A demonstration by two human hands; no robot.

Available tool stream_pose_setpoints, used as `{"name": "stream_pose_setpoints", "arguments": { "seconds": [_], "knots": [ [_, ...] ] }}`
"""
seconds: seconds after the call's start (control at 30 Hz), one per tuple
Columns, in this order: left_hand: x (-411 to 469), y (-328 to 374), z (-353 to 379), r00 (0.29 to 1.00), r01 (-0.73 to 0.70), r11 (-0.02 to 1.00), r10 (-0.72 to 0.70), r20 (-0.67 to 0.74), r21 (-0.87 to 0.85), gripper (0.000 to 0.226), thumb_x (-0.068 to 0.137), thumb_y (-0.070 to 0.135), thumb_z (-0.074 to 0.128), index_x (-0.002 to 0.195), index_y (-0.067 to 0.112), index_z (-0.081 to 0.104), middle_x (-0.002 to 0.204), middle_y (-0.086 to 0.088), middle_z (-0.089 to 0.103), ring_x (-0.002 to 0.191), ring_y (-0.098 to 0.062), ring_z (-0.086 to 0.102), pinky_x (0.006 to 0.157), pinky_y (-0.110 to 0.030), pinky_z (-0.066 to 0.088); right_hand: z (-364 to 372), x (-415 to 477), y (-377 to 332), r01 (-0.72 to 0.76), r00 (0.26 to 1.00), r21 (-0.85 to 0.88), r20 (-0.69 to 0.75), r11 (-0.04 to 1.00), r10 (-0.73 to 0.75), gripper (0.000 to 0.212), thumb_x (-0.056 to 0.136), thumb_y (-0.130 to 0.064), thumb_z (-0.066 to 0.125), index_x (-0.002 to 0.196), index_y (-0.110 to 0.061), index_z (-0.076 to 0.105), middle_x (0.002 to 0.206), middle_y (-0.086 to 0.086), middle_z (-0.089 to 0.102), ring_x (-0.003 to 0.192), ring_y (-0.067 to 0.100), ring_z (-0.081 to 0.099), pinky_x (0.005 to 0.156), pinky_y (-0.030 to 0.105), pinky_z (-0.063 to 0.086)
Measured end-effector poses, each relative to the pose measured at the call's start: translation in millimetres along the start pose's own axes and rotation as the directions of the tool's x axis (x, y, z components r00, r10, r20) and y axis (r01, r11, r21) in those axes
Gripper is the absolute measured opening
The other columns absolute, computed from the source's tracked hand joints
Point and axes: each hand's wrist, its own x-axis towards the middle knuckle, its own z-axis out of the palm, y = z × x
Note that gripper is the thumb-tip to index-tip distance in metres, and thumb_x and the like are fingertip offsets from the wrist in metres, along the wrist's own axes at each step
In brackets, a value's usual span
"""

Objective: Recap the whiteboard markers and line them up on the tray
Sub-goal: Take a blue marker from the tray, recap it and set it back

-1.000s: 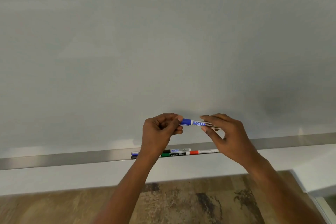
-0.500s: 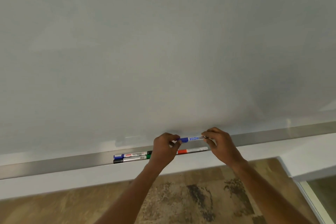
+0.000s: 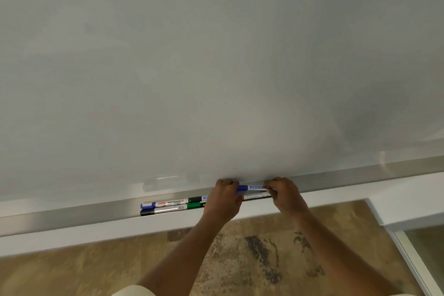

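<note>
Your blue-capped white marker reads "DOMS" upside down (the print faces away from you). Your left hand pinches its capped end, your right hand pinches the other end, holding it level just above the long silver metal tray under the whiteboard. On the tray you can count a blue-capped marker labelled "WHITEBOARD MARKER", a black-capped marker, a green one and a red one, partly hidden.
</note>
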Motion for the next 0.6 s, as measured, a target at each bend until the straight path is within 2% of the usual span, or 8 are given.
{"name": "stream_pose_setpoints", "arguments": {
  "seconds": [0.13,0.4,0.6],
  "knots": [
    [-0.8,-0.6,4.8,1.0,0.007,0.996,-0.007,0.0,0.085,0.033,0.098,0.033,0.054,0.125,0.017,0.065,0.125,-0.001,0.066,0.118,-0.025,0.053,0.093,-0.041,0.051,-0.8,4.7,1.1,-0.001,1.0,-0.034,0.029,0.999,0.002,0.023,0.086,-0.005,0.064,0.104,-0.012,0.076,0.097,0.013,0.074,0.092,0.037,0.066,0.081,0.039,0.053],
    [-5.0,5.1,13.9,0.999,0.044,0.991,-0.041,-0.023,0.129,0.028,0.099,0.034,0.05,0.118,0.021,0.066,0.125,0.002,0.063,0.122,-0.023,0.051,0.099,-0.04,0.042,0.5,8.3,-5.7,0.02,0.997,-0.06,0.077,0.998,-0.015,0.029,0.089,-0.005,0.055,0.107,-0.013,0.076,0.104,0.012,0.07,0.097,0.032,0.063,0.086,0.039,0.053],
    [-5.9,-0.9,15.5,0.999,0.031,0.992,-0.027,-0.036,0.122,0.027,0.098,0.036,0.053,0.117,0.024,0.068,0.122,0.004,0.065,0.119,-0.022,0.054,0.107,-0.04,0.038,5.6,1.1,-7.5,0.048,0.999,-0.065,0.02,0.997,-0.047,0.029,0.09,-0.003,0.055,0.11,-0.012,0.074,0.109,0.01,0.07,0.1,0.032,0.061,0.086,0.036,0.052]
  ]
}}
